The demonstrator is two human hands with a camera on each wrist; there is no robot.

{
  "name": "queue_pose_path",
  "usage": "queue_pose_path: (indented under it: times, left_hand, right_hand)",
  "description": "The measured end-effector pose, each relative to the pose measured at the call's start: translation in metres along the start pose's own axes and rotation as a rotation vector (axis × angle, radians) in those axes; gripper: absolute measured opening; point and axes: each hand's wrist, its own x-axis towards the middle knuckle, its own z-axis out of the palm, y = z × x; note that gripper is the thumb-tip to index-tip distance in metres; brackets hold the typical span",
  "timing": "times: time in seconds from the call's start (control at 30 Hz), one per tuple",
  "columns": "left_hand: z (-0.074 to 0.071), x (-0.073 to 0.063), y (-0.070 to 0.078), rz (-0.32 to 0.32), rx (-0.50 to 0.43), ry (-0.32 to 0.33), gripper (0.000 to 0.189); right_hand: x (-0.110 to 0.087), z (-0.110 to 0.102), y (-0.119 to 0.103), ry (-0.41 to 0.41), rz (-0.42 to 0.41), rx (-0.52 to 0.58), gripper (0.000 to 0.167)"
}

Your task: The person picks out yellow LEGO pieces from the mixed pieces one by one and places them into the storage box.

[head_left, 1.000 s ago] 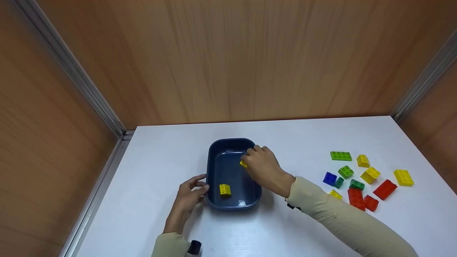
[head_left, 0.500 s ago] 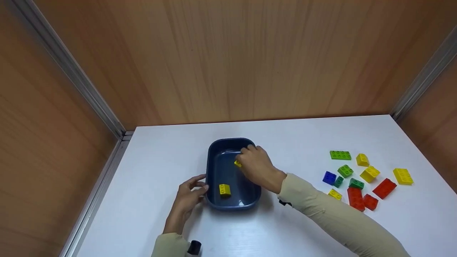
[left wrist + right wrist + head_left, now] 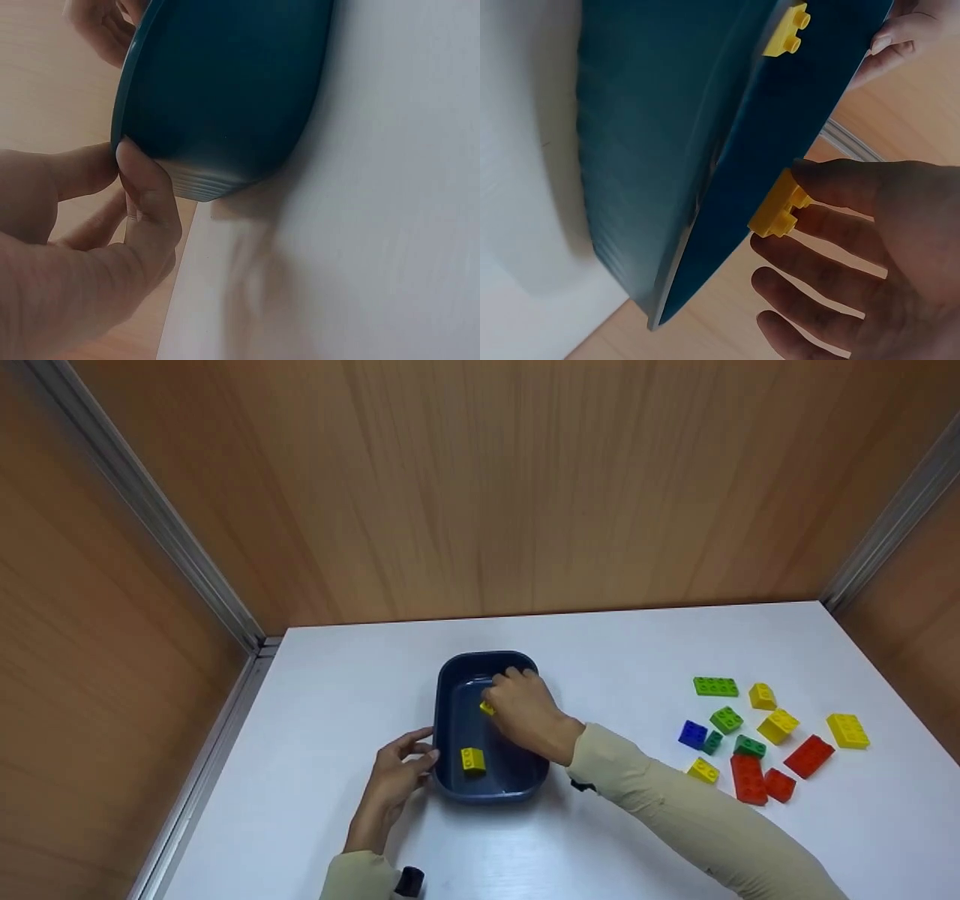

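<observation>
The right hand [image 3: 525, 712], its grip clamped on a yellow brick [image 3: 776, 206] between thumb and fingers, has shifted leftward, putting the brick farther over the dark blue tray [image 3: 491, 797], unreleased. The brick shows two studs. A second yellow brick [image 3: 473, 760] lies in the tray's near end; the left hand [image 3: 400, 774] pinches its left rim.

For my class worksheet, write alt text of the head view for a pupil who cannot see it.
A person's right hand holds a yellow brick over a dark blue tray, where another yellow brick lies, while the left hand holds the tray's left edge. Yellow, red, green and blue bricks lie scattered on the white table to the right.
</observation>
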Motion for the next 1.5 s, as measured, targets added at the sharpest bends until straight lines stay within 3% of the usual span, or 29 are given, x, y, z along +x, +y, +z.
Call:
queue_pose_path:
  times: [0.5, 1.5]
  left_hand:
    - [-0.001, 0.0, -0.001, -0.009, 0.005, 0.002, 0.045]
    - [0.0, 0.001, -0.002, -0.014, 0.019, 0.01, 0.045]
  right_hand:
    - [0.013, -0.005, -0.013, -0.05, 0.013, 0.019, 0.022]
    - [0.029, 0.006, -0.023, -0.149, 0.025, 0.072, 0.017]
